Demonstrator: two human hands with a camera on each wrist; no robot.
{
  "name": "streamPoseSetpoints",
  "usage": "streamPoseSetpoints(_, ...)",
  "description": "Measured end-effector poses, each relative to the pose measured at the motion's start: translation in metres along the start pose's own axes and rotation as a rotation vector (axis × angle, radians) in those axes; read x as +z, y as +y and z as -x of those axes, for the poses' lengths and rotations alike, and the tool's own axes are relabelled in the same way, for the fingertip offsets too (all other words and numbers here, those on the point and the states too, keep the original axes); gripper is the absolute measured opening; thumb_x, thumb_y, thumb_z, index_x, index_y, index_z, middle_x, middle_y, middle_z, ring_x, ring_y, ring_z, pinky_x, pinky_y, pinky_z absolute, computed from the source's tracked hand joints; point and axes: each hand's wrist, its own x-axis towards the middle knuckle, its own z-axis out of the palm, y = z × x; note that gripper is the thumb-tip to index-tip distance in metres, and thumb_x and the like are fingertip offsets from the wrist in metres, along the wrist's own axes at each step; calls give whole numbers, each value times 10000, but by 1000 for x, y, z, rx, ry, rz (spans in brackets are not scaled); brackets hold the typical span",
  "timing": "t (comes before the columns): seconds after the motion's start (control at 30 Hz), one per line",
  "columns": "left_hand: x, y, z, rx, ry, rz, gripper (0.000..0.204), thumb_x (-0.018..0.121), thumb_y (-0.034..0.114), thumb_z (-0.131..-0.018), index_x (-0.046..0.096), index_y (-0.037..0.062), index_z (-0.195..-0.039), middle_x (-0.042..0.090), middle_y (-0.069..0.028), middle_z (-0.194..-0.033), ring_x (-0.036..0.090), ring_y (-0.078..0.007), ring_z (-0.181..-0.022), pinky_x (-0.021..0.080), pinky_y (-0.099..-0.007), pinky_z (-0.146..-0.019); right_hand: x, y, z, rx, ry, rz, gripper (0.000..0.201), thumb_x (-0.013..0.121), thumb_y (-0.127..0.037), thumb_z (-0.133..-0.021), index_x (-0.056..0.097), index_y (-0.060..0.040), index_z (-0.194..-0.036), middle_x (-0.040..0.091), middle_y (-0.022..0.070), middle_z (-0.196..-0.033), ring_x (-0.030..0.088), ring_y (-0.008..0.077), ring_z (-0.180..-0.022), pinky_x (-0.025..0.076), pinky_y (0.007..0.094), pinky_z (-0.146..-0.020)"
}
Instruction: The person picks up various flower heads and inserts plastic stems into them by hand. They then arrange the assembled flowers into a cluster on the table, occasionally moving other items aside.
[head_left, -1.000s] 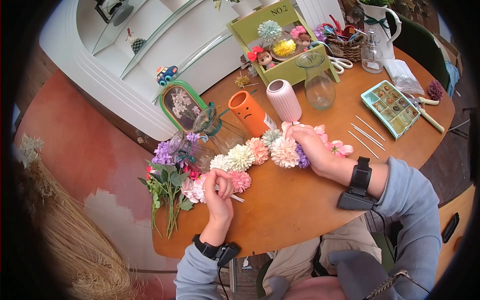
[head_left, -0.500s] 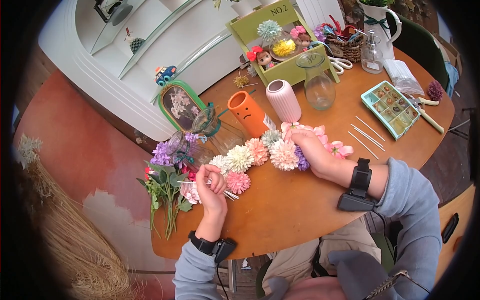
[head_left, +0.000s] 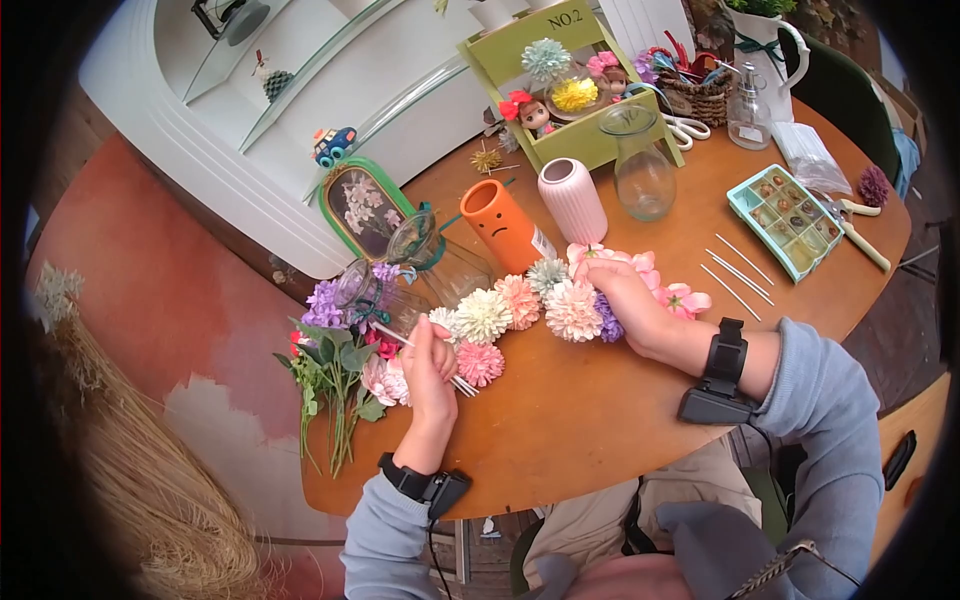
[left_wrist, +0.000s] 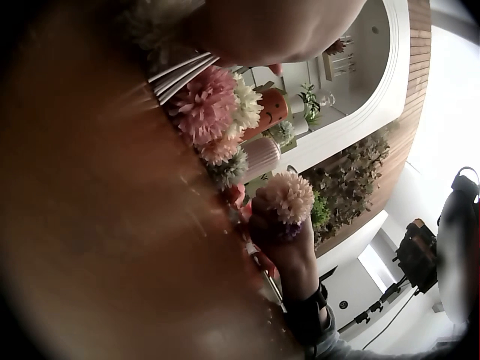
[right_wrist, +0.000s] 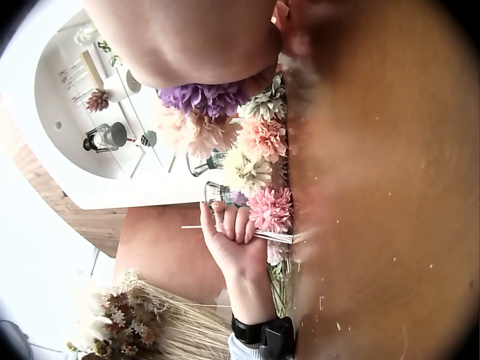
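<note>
My left hand (head_left: 432, 368) pinches a thin white stick (head_left: 390, 335) between thumb and fingers, its free end slanting up to the left. Below that hand, several more white sticks (right_wrist: 276, 237) lie by a pink pompom flower (head_left: 480, 364). My right hand (head_left: 630, 300) holds a pale peach pompom flower (head_left: 573, 311) together with a purple one (head_left: 609, 318). In the left wrist view, these two blooms stand above the tabletop at the curled fingers. Cream (head_left: 483, 316), orange-peach (head_left: 518, 301) and grey-green (head_left: 546, 275) pompom flowers lie between the hands.
Behind the flowers stand an orange vase (head_left: 496, 222), a pink ribbed vase (head_left: 574, 205) and glass vases (head_left: 645, 185). Leafy stems (head_left: 345, 375) lie at left. To the right are loose white sticks (head_left: 738, 280), a compartment box (head_left: 785, 222) and pliers (head_left: 860, 235).
My left hand has shifted slightly left and up, and the stick in it has swung to point up and left. The right hand keeps its hold with little movement.
</note>
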Motion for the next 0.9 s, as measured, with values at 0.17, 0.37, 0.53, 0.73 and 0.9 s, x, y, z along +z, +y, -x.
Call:
streamPoseSetpoints(0.17, 3, -6, 7, -27, -105, -76, 370, 404, 304, -978, 441, 96, -674, 212, 70, -476, 184, -48, -406, 136, -230, -391, 0, -1, 0, 31, 15, 0, 157, 446, -122, -844, 572, -54, -779, 512, -10, -738, 464, 77, -693, 365, 224, -631)
streamPoseSetpoints(0.37, 4, 3, 17, 42, -188, 31, 468, 357, 309, -984, 366, 109, -562, 225, 59, -456, 191, -58, -401, 154, -228, -399, -1, 0, 0, 0, 0, 19, 164, 443, -120, -844, 572, -48, -773, 495, -15, -705, 446, 73, -667, 349, 226, -611)
streamPoseSetpoints(0.53, -3, -1, 21, 19, -218, 43, 507, 332, 371, -986, 372, 105, -557, 230, 62, -455, 185, -55, -401, 153, -223, -403, -1, 0, 0, 11, -5, 16, 165, 444, -118, -844, 572, -47, -768, 492, -16, -697, 445, 70, -664, 347, 224, -606)
streamPoseSetpoints(0.73, -1, 7, 20, 111, -185, 94, 597, 286, 530, -959, 383, 103, -554, 225, 71, -442, 186, -52, -395, 143, -216, -400, 0, 0, -1, -6, -1, 11, 166, 449, -121, -849, 570, -48, -762, 495, -18, -700, 447, 66, -662, 350, 220, -605)
streamPoseSetpoints(0.9, 0, 7, 19, 113, -184, 153, 652, 255, 585, -940, 354, 106, -510, 233, 60, -429, 183, -58, -382, 131, -225, -391, 0, -3, 2, -3, -10, 9, 163, 451, -119, -850, 567, -50, -758, 501, -18, -700, 450, 65, -664, 355, 220, -610)
